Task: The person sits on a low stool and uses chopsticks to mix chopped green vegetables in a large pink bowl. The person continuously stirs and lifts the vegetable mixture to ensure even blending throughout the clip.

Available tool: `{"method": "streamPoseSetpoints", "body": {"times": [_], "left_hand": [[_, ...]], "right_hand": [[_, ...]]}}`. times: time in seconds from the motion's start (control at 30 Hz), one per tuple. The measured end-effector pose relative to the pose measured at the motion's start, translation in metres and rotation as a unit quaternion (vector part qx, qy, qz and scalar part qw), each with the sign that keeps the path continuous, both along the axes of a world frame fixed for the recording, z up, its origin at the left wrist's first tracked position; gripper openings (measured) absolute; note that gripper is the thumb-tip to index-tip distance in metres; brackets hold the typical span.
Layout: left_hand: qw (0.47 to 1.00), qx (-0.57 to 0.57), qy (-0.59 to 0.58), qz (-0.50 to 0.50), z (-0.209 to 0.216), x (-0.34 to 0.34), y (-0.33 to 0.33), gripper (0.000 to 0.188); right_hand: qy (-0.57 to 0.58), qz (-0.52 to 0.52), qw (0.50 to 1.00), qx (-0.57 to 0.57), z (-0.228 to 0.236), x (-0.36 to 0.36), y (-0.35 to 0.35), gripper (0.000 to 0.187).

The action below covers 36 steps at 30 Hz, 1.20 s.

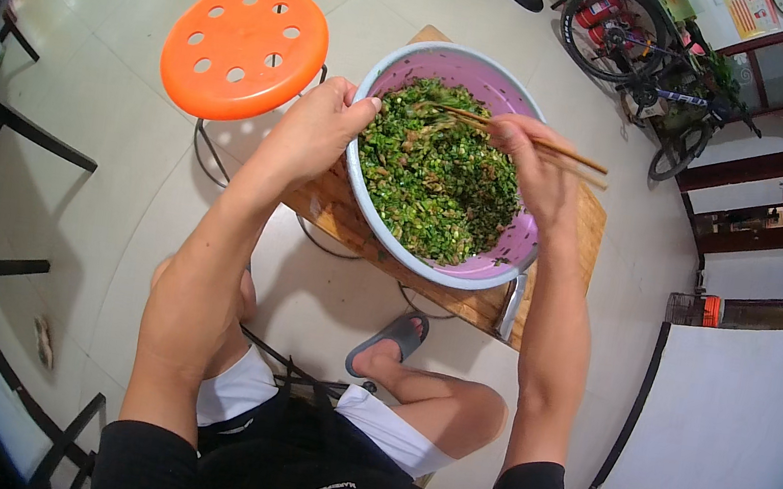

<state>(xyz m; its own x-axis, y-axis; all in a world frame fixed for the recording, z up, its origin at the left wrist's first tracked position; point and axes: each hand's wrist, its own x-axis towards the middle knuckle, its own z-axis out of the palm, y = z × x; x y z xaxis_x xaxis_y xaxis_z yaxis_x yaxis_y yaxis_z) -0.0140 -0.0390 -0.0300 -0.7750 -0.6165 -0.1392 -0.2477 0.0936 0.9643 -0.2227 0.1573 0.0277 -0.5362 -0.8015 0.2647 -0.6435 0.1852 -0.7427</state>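
Tiled floor (145,163) borders the board (337,208); left fingers (368,109) pinch basin rim (466,282), right fingers (517,134) hold 2 chopsticks (573,157).

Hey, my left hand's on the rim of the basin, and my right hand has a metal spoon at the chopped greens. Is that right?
Not quite: the head view shows wooden chopsticks, not a metal spoon, in your right hand at the chopped greens. Your left hand is on the rim of the basin, as you said.
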Motion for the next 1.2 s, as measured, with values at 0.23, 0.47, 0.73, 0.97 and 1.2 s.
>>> {"method": "streamPoseSetpoints", "body": {"times": [0.23,0.47,0.73,0.97,1.2], "left_hand": [[1.000,0.004,0.004,0.001,0.005,0.004,0.003,0.042],[1.000,-0.005,0.020,0.005,-0.001,0.003,0.003,0.041],[1.000,-0.007,0.012,0.006,-0.010,-0.002,0.000,0.040],[1.000,-0.021,0.009,-0.001,-0.005,0.000,0.001,0.042],[1.000,0.008,0.000,0.006,0.005,0.005,0.005,0.037]], "right_hand": [[-0.040,-0.111,0.988,0.096,0.030,-0.005,0.075,0.032],[-0.081,0.007,0.991,0.102,0.064,0.021,0.118,0.019],[0.048,0.268,0.962,0.035,0.030,0.066,0.032,0.010],[-0.042,0.029,0.999,0.011,-0.006,0.022,-0.008,0.022],[-0.127,-0.073,0.989,0.019,0.020,-0.018,0.039,0.027]]}}
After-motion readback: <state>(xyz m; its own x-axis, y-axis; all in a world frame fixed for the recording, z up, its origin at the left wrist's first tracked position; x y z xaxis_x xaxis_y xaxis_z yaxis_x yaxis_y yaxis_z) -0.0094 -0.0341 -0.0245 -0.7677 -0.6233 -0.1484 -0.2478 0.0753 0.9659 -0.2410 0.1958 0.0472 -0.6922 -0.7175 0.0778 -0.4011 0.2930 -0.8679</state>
